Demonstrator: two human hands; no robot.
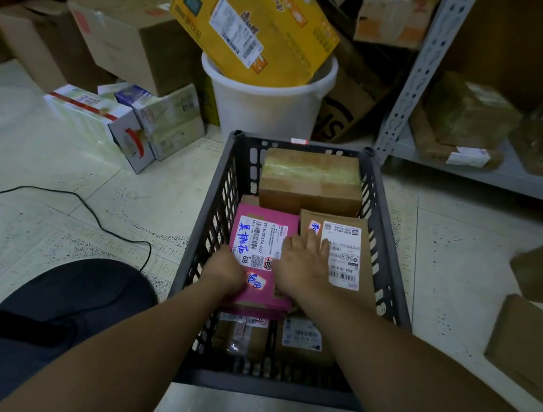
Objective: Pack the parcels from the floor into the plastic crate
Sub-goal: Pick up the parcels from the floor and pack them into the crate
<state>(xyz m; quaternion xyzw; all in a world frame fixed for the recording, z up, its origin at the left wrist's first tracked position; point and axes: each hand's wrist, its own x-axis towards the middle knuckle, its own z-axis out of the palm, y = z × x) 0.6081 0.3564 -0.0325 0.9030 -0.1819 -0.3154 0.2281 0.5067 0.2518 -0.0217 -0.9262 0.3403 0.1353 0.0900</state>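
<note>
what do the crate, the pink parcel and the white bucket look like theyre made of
Crate: dark moulded plastic, matte; its walls are slotted in a regular grid.
Pink parcel: likely thin cardboard, matte pink, with crisp edges and white paper labels stuck on.
White bucket: smooth plastic with a slight sheen and a thick rolled rim.

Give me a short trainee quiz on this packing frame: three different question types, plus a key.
1. True or false: the pink parcel lies inside the plastic crate.
2. What stands in the white bucket? A) yellow box B) mop C) umbrella
3. Which of the hands lies with fingers spread across two parcels?
Key: 1 true; 2 A; 3 the right hand.
</note>
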